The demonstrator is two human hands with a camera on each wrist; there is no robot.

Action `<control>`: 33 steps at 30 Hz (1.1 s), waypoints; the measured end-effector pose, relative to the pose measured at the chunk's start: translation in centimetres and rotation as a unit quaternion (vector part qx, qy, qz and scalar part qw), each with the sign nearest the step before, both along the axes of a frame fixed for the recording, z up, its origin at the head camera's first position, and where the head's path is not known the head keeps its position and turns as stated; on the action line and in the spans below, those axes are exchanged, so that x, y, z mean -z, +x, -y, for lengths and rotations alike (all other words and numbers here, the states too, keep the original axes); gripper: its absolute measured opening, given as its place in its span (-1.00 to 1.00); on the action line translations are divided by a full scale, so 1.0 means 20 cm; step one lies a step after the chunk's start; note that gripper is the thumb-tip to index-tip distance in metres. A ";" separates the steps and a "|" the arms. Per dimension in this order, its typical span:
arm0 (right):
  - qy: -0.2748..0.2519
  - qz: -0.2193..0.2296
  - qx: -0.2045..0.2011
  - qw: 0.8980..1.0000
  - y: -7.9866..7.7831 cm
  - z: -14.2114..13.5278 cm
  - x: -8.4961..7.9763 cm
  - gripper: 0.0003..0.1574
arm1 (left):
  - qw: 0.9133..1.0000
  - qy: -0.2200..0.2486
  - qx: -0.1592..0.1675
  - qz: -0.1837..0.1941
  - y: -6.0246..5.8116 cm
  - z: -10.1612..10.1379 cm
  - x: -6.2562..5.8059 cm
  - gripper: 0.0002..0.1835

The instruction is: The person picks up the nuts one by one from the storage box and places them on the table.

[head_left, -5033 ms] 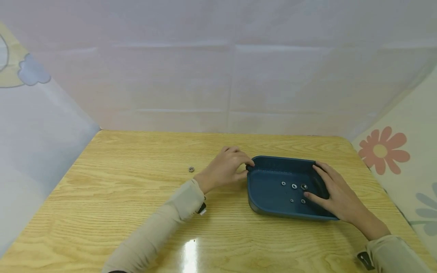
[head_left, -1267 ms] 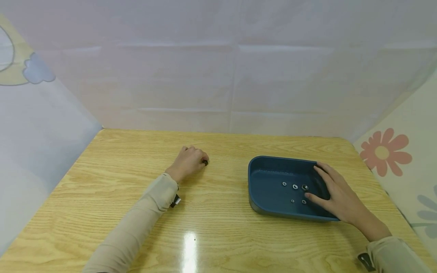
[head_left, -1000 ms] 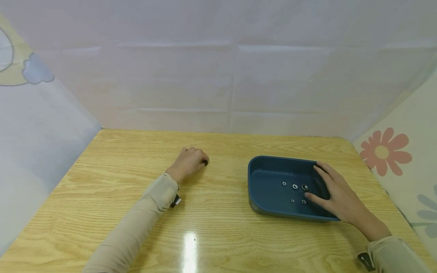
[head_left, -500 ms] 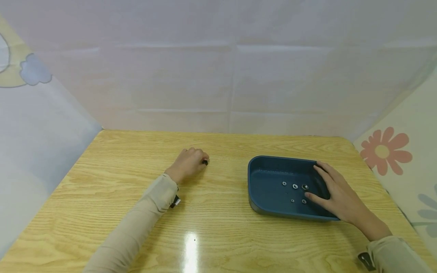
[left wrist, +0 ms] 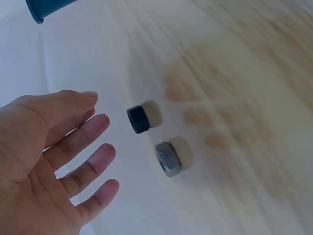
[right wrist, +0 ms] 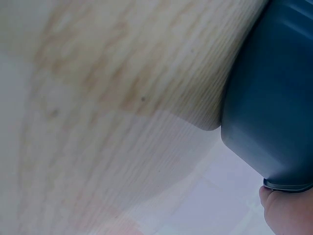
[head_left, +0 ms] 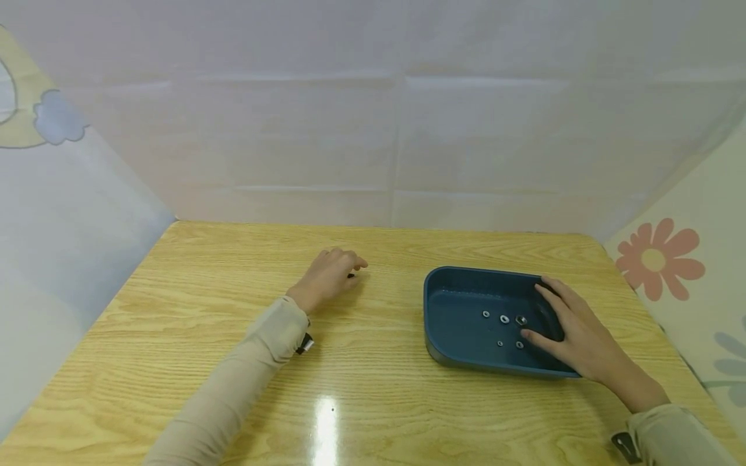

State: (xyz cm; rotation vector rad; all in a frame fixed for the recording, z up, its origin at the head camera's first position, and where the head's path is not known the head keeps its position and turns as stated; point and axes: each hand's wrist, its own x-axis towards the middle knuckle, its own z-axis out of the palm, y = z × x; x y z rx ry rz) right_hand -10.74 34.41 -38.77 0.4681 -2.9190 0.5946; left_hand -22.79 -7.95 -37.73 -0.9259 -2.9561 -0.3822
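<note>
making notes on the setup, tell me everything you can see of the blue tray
The blue tray is dark and apparently plastic, roughly rectangular, with rounded corners and low walls. It stands open side up on the wood-grain table, right of centre in the head view. Five small metallic rings or nuts lie inside. The right hand rests on its right end.

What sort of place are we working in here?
Probably a makeshift indoor work nook, though the room beyond is hidden: a wood-grain table, a creased pale backdrop behind it and a large printed flower at the right.
</note>
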 end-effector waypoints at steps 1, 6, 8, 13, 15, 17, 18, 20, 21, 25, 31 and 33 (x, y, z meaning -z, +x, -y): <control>-0.001 0.001 0.001 1.000 0.00 0.00 0.00 0.18 | 1.000 0.000 0.001 0.001 0.00 -0.01 0.00 -0.69; -0.002 0.007 0.005 1.000 0.00 -0.01 0.00 0.18 | 1.000 0.005 0.008 0.004 0.01 -0.05 -0.03 -0.67; -0.002 0.008 0.006 1.000 0.01 -0.01 0.00 0.18 | 1.000 0.009 0.013 0.005 0.02 -0.06 -0.03 -0.67; 0.000 0.009 0.007 1.000 0.01 -0.01 0.00 0.18 | 1.000 0.013 0.023 0.002 0.03 -0.10 -0.05 -0.66; 0.000 0.009 0.006 1.000 0.01 0.00 0.00 0.18 | 0.999 0.017 0.027 0.000 0.03 -0.12 -0.06 -0.65; 0.000 0.009 0.005 1.000 0.01 0.00 0.00 0.18 | 0.999 0.019 0.032 -0.004 0.04 -0.13 -0.07 -0.65; 0.000 0.010 0.005 1.000 0.01 0.00 0.00 0.18 | 0.999 0.020 0.035 -0.006 0.04 -0.14 -0.07 -0.65; 0.000 0.010 0.005 1.000 0.01 0.00 -0.01 0.17 | 0.999 0.023 0.041 -0.011 0.05 -0.15 -0.08 -0.65; 0.000 0.010 0.004 1.000 0.01 0.00 -0.01 0.17 | 0.999 0.024 0.044 -0.013 0.05 -0.16 -0.08 -0.65; -0.001 0.007 0.002 1.000 0.01 0.00 0.00 0.16 | 0.998 0.028 0.052 -0.017 0.07 -0.19 -0.10 -0.67; 0.003 0.002 -0.001 1.000 0.00 0.00 -0.01 0.16 | 0.997 0.032 0.060 -0.024 0.08 -0.22 -0.12 -0.66; 0.005 0.003 -0.001 1.000 0.00 0.00 -0.01 0.16 | 0.997 0.032 0.063 -0.028 0.09 -0.24 -0.13 -0.66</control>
